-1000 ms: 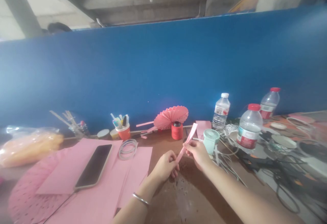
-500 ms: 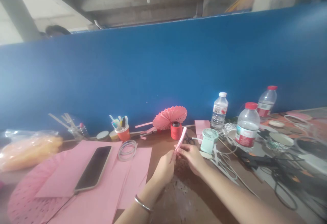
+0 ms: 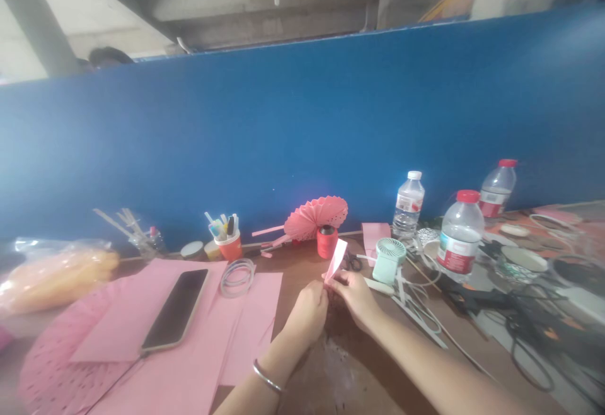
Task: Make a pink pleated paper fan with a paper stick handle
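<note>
Left hand (image 3: 307, 309): pinching the lower end of the pink paper strip (image 3: 336, 260).
Right hand (image 3: 353, 294): gripping the same strip, touching the left.
Strip: raised above the desk (image 3: 350, 364), just left of the mint fan (image 3: 387, 260).

This looks like a craft workstation in a shared workshop. A brown worktop (image 3: 307, 263) butts against a tall blue partition (image 3: 302, 131), with bare concrete beams (image 3: 265, 5) overhead. Pink paper sheets (image 3: 198, 345), a finished pleated paper fan (image 3: 316, 215), a cup of pens (image 3: 229, 238), a red thread spool (image 3: 327, 241) and tangled cables (image 3: 520, 327) crowd it.
</note>
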Demonstrator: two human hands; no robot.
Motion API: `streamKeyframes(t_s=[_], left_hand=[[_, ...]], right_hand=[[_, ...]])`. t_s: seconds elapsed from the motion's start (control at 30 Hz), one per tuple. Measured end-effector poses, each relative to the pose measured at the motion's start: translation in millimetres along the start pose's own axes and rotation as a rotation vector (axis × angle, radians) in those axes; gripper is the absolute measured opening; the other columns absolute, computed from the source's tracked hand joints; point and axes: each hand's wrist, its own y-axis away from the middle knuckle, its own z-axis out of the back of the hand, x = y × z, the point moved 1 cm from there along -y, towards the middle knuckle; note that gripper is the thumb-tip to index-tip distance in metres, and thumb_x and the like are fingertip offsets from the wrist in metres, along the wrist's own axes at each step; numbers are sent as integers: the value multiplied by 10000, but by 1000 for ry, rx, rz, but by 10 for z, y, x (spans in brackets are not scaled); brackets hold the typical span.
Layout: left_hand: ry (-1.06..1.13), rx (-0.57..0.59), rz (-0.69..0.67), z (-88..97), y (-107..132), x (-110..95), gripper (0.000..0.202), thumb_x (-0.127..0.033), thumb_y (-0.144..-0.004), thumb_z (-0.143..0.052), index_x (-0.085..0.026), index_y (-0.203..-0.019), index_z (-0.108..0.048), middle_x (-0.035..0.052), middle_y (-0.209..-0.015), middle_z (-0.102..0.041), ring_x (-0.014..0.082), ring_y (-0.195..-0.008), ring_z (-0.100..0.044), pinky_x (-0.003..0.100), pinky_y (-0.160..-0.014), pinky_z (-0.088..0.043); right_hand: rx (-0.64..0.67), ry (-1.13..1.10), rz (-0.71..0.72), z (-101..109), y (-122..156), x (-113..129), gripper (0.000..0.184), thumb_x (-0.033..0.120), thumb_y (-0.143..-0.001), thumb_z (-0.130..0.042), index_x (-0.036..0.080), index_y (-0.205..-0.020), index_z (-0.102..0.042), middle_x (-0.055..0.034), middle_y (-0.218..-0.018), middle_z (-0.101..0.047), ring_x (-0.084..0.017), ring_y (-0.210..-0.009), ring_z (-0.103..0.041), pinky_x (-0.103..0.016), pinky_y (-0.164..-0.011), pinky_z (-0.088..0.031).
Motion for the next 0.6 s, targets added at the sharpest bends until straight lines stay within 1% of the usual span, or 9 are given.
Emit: streamKeyframes(t_s=[0.13,0.2,0.3,0.37,0.43,0.5,0.57,0.6], left_hand=[[20,8,7,-14,20,-49,272,-253,-882,-262,-182,-825,-518,68,-784,-613,171,-684,-554,254,-608,-362],[27,20,16,1,30,-78,278,-290,-891,-257,-187,-868,-514,67,-785,-619,175,-672,-558,254,-599,-353],[15,28,26,41,31,-109,350,-370,-898,-241,-197,-916,-546,64,-770,-626,183,-655,-557,258,-588,-339],[31,27,16,62,24,-114,395,-407,-893,-243,-203,-907,-582,63,-777,-630,184,-668,-554,259,-596,-338],[136,28,28,64,13,-101,399,-445,-873,-295,-199,-833,-607,52,-762,-625,172,-664,-538,251,-592,-334],[341,71,113,36,0,-71,411,-499,-835,-357,-181,-696,-577,19,-632,-567,135,-557,-480,233,-527,-311],[525,141,212,-14,-9,-40,454,-552,-812,-355,-178,-582,-473,-38,-474,-408,85,-415,-342,215,-439,-248],[574,176,244,-38,-11,-29,474,-575,-810,-328,-185,-556,-415,-64,-432,-316,68,-371,-263,208,-406,-210]], right_hand=[[-26,-53,2,-19,9,21,210,332,-624,-698,175,-763,-711,-51,-774,-694,-227,-766,-598,-307,-706,-433],[-23,-106,-14,-14,-1,22,194,311,-608,-715,174,-745,-709,-43,-755,-689,-202,-722,-589,-291,-679,-426],[13,-186,-35,12,-29,13,201,313,-605,-724,154,-727,-705,-31,-684,-662,-148,-603,-539,-266,-598,-399],[43,-224,-48,34,-48,13,230,333,-607,-724,147,-741,-704,-21,-640,-638,-121,-544,-500,-257,-555,-378],[69,-246,-65,53,-59,28,269,346,-603,-727,153,-788,-700,-9,-616,-620,-112,-523,-485,-255,-541,-373],[82,-273,-71,66,-63,56,294,348,-604,-729,164,-830,-690,0,-608,-606,-111,-529,-485,-252,-540,-373],[85,-303,-63,72,-63,90,261,341,-615,-725,164,-801,-678,6,-602,-592,-104,-523,-472,-240,-521,-357],[81,-310,-51,75,-64,105,231,337,-623,-721,159,-761,-669,5,-598,-585,-101,-517,-462,-234,-507,-343]])
